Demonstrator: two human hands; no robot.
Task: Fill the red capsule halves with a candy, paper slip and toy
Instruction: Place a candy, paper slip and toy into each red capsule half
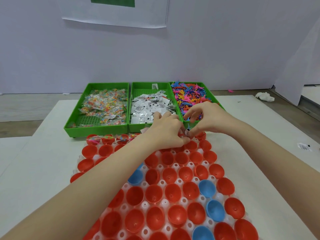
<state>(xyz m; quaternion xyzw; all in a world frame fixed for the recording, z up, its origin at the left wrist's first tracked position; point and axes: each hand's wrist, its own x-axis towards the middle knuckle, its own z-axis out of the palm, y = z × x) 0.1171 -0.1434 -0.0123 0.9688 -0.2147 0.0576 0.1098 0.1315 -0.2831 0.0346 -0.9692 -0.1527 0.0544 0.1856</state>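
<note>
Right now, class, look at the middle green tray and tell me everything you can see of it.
The middle green tray is a shallow rectangular bin of what looks like moulded plastic, with low walls and a perforated floor showing at the far end. It sits flat between two matching trays, walls side by side. A loose heap of white paper slips with black print fills its near part. The left hand reaches over its near right corner.
</note>
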